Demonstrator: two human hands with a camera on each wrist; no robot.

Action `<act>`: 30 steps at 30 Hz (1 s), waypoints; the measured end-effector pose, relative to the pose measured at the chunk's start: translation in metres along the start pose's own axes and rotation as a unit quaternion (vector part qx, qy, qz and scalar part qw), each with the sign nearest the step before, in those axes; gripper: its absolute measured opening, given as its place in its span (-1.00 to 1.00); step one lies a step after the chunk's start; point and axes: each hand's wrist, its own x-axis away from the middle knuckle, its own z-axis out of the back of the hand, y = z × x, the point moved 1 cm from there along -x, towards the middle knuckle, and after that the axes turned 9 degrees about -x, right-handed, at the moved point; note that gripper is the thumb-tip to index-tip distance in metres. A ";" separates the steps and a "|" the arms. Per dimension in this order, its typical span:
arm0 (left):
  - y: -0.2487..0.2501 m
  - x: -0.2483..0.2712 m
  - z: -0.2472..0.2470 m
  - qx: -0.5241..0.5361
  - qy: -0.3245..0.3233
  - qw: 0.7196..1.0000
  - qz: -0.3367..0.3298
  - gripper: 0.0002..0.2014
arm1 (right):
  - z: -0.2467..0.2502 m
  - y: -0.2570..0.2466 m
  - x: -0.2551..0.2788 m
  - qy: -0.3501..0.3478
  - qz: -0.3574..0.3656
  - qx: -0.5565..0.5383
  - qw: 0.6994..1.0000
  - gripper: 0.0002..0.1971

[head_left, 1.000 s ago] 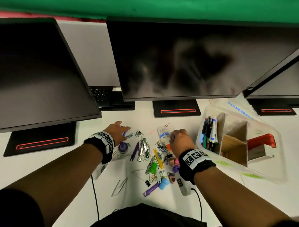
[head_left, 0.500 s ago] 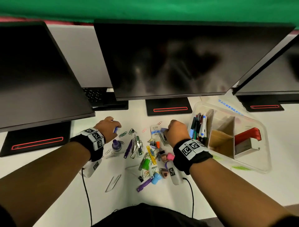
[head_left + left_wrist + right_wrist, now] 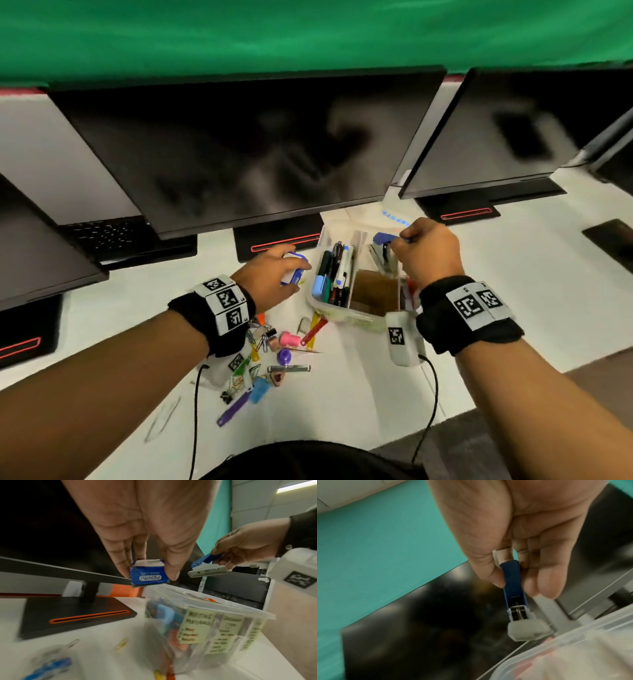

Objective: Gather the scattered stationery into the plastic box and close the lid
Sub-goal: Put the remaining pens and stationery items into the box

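The clear plastic box (image 3: 346, 318) stands open on the white desk, with pens in its left compartment and cardboard dividers. My left hand (image 3: 291, 279) hovers just left of it and pinches a small blue-and-white paper clip carton (image 3: 295, 271), seen close in the left wrist view (image 3: 147, 578). My right hand (image 3: 399, 243) is above the box's far compartment. It pinches a small blue tool with a grey base (image 3: 382, 238), seen hanging by its blue handle (image 3: 511, 569) in the right wrist view. Scattered clips, caps and a purple pen (image 3: 233, 407) lie in front of the box.
Three dark monitors (image 3: 260, 150) on black stands (image 3: 281, 240) line the back of the desk, close behind the box. A keyboard (image 3: 102, 236) sits at the back left. The desk edge (image 3: 479, 404) runs near my right forearm. Cables hang from both wrist cameras.
Both hands have left the pile and moved right to the box. The left hand has lifted the paper clip carton. The right hand has carried the blue tool over the box.
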 end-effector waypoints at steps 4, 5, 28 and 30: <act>0.033 -0.015 -0.005 0.002 -0.009 1.000 -0.025 -0.54 | 0.032 0.032 -0.019 0.001 -0.034 0.050 0.998 -0.91; 0.039 -0.018 -0.006 0.000 -0.013 1.000 -0.028 -0.54 | 0.033 0.040 -0.023 -0.018 -0.042 0.073 0.996 -0.86; 0.072 -0.013 -0.008 0.081 -0.019 0.996 -0.008 -0.22 | -0.002 0.044 -0.040 -0.250 -0.020 0.391 0.886 -0.45; 0.075 -0.016 -0.006 0.134 -0.013 0.991 0.005 -0.15 | -0.001 0.034 -0.044 -0.230 -0.037 0.337 0.912 -0.71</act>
